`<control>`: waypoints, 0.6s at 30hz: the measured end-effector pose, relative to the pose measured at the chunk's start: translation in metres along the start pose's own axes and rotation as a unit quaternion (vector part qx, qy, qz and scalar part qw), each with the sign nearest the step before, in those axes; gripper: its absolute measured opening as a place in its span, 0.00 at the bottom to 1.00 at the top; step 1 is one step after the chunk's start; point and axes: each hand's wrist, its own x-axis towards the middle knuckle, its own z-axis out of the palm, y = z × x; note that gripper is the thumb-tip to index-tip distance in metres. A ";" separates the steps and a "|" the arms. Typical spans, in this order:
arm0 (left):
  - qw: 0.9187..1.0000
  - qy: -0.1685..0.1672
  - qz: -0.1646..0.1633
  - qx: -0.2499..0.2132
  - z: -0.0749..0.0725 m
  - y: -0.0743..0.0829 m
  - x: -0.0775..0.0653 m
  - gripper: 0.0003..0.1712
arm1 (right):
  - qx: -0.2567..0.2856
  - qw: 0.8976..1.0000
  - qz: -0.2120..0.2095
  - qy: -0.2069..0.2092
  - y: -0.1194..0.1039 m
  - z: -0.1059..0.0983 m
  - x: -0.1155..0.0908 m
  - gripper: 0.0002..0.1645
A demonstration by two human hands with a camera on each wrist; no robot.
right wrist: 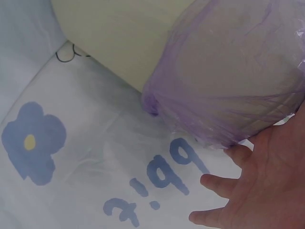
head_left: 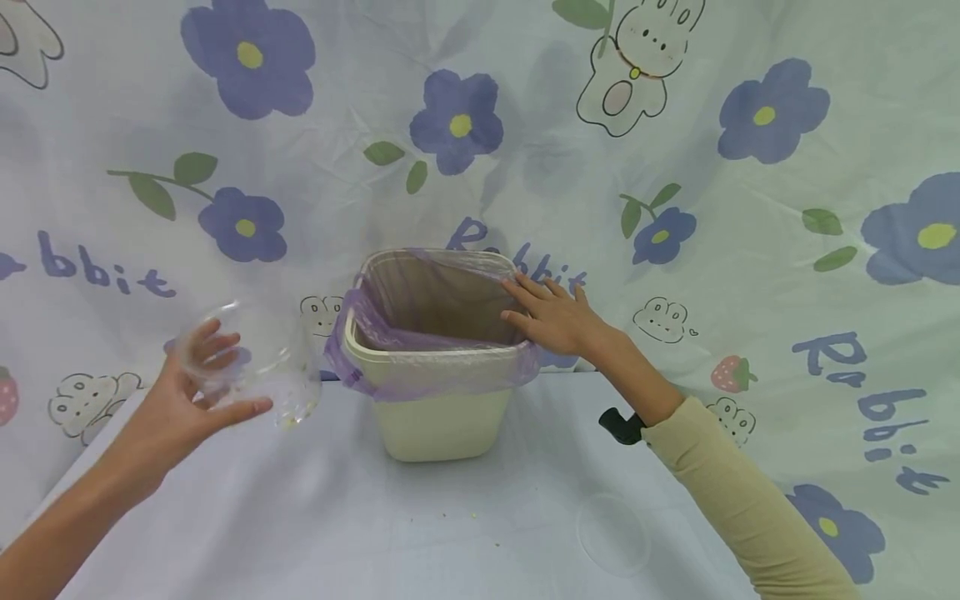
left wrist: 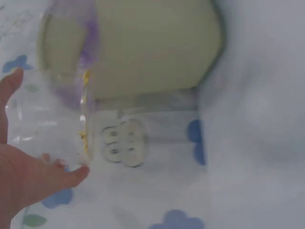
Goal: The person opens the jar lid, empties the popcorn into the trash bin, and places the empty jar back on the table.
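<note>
My left hand (head_left: 183,392) grips a clear plastic tub (head_left: 258,358) on the left, fingers on its far side and thumb along the near side. The tub is tipped on its side, and small yellow scraps (left wrist: 85,136) cling inside its base. In the middle stands a cream trash bin (head_left: 442,425), lined with a thin purple bag (head_left: 450,375) folded over its rim. My right hand (head_left: 558,317) rests at the bin's right rim with fingers spread and fairly straight, touching the bag there. The tub is held left of the bin, apart from its mouth.
A clear round lid (head_left: 613,535) lies on the white table (head_left: 315,533) at the front right. Several tiny crumbs (head_left: 473,515) are scattered before the bin. Behind it hangs a flowered rabbit-print cloth (head_left: 540,183). A small black object (head_left: 621,426) sits beside the right sleeve.
</note>
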 end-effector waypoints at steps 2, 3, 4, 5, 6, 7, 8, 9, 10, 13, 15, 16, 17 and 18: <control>1.000 -0.005 -0.001 -0.010 0.013 -0.011 -0.018 0.62 | -0.002 1.000 0.000 0.000 0.000 0.000 0.000 0.39; 1.000 -0.012 -0.011 -0.017 0.021 -0.015 -0.026 0.63 | -0.003 1.000 -0.001 0.000 0.000 0.000 0.000 0.39; 0.999 -0.016 -0.023 -0.019 0.029 -0.019 -0.035 0.64 | -0.003 1.000 -0.002 0.000 0.001 0.000 0.000 0.39; 0.999 -0.022 -0.041 -0.020 0.037 -0.022 -0.043 0.64 | -0.002 1.000 -0.002 -0.001 0.001 0.000 0.000 0.39; 0.998 -0.025 -0.051 -0.014 0.046 -0.026 -0.050 0.65 | -0.001 1.000 -0.003 -0.001 0.002 0.000 0.000 0.40; 0.998 -0.025 -0.055 -0.011 0.055 -0.031 -0.057 0.66 | 0.000 1.000 -0.003 -0.001 0.003 0.000 -0.001 0.40; 0.997 -0.031 -0.065 -0.007 0.063 -0.036 -0.064 0.66 | 0.002 1.000 -0.002 -0.001 0.004 0.000 -0.001 0.40; 0.997 -0.035 -0.072 0.000 0.072 -0.042 -0.071 0.66 | 0.003 1.000 -0.002 -0.001 0.004 0.000 -0.001 0.40; 0.997 -0.036 -0.075 0.005 0.080 -0.049 -0.077 0.67 | 0.004 1.000 0.000 -0.002 0.005 0.000 -0.002 0.40; 0.995 -0.049 -0.091 0.012 0.100 -0.070 -0.093 0.65 | 0.005 1.000 0.003 -0.003 0.007 0.000 -0.002 0.40; 0.994 -0.052 -0.095 -0.007 0.111 -0.084 -0.104 0.64 | 0.005 1.000 0.002 -0.002 0.008 0.001 -0.002 0.40; 0.995 -0.047 -0.089 -0.016 0.116 -0.090 -0.108 0.63 | 0.005 1.000 0.002 -0.001 0.008 0.001 -0.002 0.40; 0.995 -0.042 -0.081 -0.028 0.120 -0.095 -0.112 0.63 | 0.006 1.000 0.001 0.000 0.008 0.001 -0.002 0.40; 0.996 -0.038 -0.070 -0.047 0.123 -0.101 -0.115 0.63 | 0.006 1.000 0.000 0.000 0.009 0.001 -0.002 0.40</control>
